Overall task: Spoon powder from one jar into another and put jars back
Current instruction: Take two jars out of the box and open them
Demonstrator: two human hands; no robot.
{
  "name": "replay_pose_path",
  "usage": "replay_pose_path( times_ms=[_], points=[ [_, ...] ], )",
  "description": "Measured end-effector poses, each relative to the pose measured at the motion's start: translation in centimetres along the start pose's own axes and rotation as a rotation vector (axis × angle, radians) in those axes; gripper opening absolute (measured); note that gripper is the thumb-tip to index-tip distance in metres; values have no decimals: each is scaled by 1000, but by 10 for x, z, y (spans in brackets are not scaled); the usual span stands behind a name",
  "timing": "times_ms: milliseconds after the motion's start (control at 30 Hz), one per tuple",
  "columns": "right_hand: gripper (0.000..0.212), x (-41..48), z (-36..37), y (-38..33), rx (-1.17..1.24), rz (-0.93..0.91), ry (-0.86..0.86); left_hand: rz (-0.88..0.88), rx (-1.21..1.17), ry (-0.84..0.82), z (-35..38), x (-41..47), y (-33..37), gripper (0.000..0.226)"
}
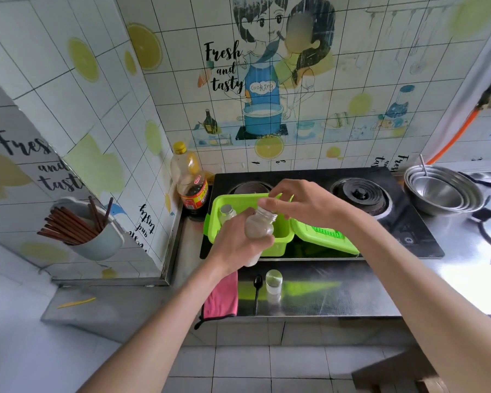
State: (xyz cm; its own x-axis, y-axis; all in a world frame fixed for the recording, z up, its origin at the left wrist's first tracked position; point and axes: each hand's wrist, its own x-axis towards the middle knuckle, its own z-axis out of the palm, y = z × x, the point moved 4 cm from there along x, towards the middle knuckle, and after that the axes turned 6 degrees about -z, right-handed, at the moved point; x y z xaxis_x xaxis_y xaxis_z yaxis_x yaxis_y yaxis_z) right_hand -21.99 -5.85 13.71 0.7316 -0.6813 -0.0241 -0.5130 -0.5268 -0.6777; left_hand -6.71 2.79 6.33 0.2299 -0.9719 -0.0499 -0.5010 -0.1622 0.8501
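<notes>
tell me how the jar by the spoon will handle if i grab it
The jar looks like clear glass, so probably rigid, slick and breakable. It stands upright and narrow near the counter edge, so a sideways push may tip it, then roll.

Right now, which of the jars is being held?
The tilted jar in the left hand; the jar in the green bin and the jar beside the spoon stand upright.

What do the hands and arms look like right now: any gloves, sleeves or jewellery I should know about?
Both are bare. The left hand and the right hand have no gloves, and no ring, watch or bracelet shows. Both forearms are uncovered all the way to the frame edge, so no sleeve is in view. No markings or straps are visible.
</notes>
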Motion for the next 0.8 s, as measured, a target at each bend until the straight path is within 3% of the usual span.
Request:
replay_pose_path(
  times_ms=[133, 267, 367, 467, 633, 733, 800],
  points=[
    [61, 12, 20, -6, -120, 26, 54, 13, 27, -20, -4, 0, 0, 34],
    [27, 15, 26, -6, 54, -19, -160, -26, 44, 5, -13, -3, -14, 34],
    [72, 9, 27, -16, 70, -26, -225, -32, 40, 1, -15, -6, -22, 36],
    [68, 11, 30, -23, -99, 39, -98, -28, 56, 6, -15, -10, -23, 40],
    [53, 12, 41, -27, -323, 69, -30, -30, 98, -17, -14, -17, -20, 41],
    [31, 13, 46, -23, -134, -7, -158, -50, 94, -28, -14, -19, -26, 37],
    [52, 10, 51, -24, -49, -64, -264, -61, 83, -40, -14, -22, -32, 30]
  ],
)
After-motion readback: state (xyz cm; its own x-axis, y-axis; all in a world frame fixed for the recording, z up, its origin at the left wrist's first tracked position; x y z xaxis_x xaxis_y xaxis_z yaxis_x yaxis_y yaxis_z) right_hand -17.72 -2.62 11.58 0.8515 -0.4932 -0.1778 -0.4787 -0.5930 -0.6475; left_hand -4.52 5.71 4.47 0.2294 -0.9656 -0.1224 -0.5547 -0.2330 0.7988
